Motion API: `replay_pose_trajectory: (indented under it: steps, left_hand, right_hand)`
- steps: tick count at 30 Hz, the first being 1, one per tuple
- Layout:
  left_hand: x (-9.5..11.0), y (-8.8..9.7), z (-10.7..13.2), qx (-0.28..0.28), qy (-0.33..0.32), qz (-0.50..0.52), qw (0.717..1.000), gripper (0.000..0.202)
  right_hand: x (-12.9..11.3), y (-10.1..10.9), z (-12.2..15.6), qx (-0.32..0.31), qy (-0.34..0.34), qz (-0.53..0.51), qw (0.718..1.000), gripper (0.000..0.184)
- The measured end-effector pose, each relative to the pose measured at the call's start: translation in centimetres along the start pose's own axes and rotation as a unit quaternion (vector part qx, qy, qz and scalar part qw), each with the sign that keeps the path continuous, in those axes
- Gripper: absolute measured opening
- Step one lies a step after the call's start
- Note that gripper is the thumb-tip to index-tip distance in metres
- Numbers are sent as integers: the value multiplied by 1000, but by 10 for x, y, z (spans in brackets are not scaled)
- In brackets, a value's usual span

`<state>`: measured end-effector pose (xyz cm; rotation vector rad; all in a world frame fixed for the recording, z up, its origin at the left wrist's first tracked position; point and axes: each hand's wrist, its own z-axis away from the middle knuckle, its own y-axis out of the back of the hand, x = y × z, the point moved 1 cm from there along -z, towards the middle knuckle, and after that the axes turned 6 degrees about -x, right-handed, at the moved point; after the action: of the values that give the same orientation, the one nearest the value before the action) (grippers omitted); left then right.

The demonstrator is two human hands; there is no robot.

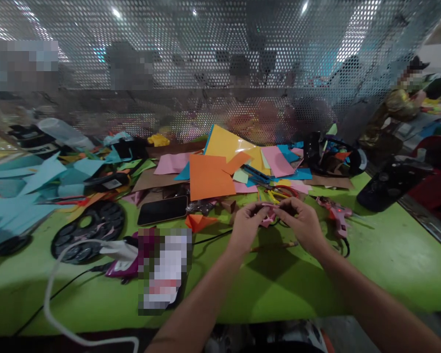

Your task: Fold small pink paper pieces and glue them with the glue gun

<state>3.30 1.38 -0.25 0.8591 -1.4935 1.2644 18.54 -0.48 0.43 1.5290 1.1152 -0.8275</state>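
Both hands meet over the green table, pinching a small piece of pink paper [268, 205] between thumbs and fingertips. My left hand [247, 223] grips its left end and my right hand [302, 221] its right end. Part of the paper is covered by the fingers, and more pink shows just below the thumbs. Beneath the hands a pencil [274, 246] lies on the table. A pink hot glue gun [338, 215] with a small red light rests to the right of my right hand. Left of my left hand sits a folded orange paper piece [200, 222].
Coloured paper sheets, an orange one [209, 179] on top, pile up at the back. A dark phone [162, 210], a black palette [90, 230] and a purple power strip [127, 262] with cables lie left. A black bottle [387, 184] stands right, before a perforated metal screen [206, 59].
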Motion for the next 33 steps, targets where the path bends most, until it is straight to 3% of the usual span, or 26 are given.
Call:
replay_pose_trajectory:
  steps: [12,23,33]
  left_hand:
    - [-2,0,0,-8,0,-39,999,22]
    - [-3,-1,1,-26,2,-37,999,23]
    - [0,-1,3,-37,-2,-60,998,30]
  right_hand:
    - [1,4,-1,5,36,88,995,16]
    - [1,2,1,-18,6,21,1000,22]
    - [1,3,-1,-13,6,38,999,21]
